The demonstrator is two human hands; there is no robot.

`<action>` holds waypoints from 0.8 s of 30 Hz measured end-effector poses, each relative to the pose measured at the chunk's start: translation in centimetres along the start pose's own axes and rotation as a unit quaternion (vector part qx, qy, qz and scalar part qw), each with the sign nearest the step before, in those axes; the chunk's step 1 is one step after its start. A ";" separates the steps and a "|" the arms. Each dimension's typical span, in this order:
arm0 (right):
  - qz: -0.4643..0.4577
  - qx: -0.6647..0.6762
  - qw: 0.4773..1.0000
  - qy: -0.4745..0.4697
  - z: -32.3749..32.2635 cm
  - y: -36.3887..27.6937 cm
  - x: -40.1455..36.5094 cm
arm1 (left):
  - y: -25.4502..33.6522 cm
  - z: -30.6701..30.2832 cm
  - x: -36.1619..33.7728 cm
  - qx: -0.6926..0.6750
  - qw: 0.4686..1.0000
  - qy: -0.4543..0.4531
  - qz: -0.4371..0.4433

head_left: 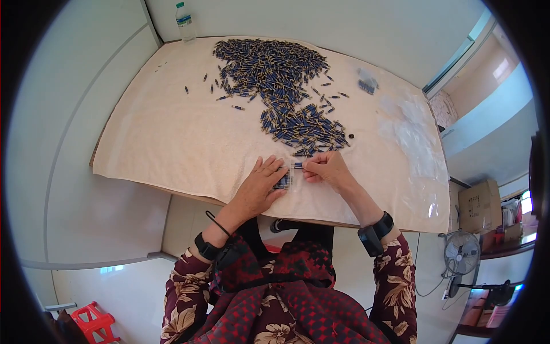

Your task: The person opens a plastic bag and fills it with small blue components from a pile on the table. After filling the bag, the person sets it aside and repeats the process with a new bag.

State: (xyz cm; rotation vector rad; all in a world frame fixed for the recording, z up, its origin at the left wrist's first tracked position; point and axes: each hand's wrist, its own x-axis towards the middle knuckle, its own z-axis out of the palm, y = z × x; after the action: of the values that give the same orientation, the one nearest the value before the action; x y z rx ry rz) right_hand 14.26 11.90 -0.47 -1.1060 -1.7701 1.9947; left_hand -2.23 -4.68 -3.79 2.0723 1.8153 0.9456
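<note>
My left hand (258, 186) lies with outstretched fingers over a small clear plastic bag (290, 182) near the table's front edge. Dark blue pieces show inside the bag, partly hidden under my fingers. At the bag's right side my right hand (326, 171) pinches a small dark blue cylinder with metal ends (298, 165), which points toward the bag's mouth. Just beyond both hands spreads a large heap of the same blue cylinders (275, 69), its nearer lobe (303, 127) reaching almost to my right fingertips.
A cream cloth (172, 132) covers the table. At right lie empty clear bags (415, 155) and a filled bag (367, 85). A small black round thing (351, 136) sits beside the heap. A water bottle (184, 23) stands at the back left corner. A fan (462, 252) is at lower right.
</note>
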 end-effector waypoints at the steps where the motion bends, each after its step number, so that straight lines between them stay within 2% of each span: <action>1: -0.001 0.010 1.000 0.006 0.3 0.2 -0.1 | 0.1 0.0 0.0 -0.003 1.000 0.003 -0.001; 3: 0.000 0.020 1.000 0.012 0.6 0.6 -0.2 | 0.2 0.0 0.0 -0.007 1.000 0.006 -0.002; 10: -0.110 -0.008 0.992 0.061 2.0 2.0 -0.1 | 0.3 -0.3 0.0 -0.012 1.000 0.005 -0.004; 11: -0.110 -0.008 0.992 0.061 2.1 2.0 -0.2 | 0.3 -0.2 0.0 -0.013 1.000 0.005 -0.004; 14: -0.124 -0.120 0.983 0.070 2.5 1.5 -0.7 | 0.1 -0.3 0.0 -0.023 1.000 0.005 -0.001; 19: -0.107 -0.135 0.983 0.065 2.8 0.9 -1.1 | 0.2 -0.4 0.1 -0.040 0.999 0.006 0.002; 24: -0.133 -0.088 0.986 0.050 3.1 1.6 -0.8 | 0.2 -0.5 0.0 -0.059 0.998 0.012 -0.008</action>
State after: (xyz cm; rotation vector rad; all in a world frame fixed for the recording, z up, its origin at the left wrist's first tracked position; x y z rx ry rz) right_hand 13.15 8.76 -1.76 -0.9411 -1.9539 1.6287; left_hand -2.41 -4.85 -3.27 1.9805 1.7405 1.0517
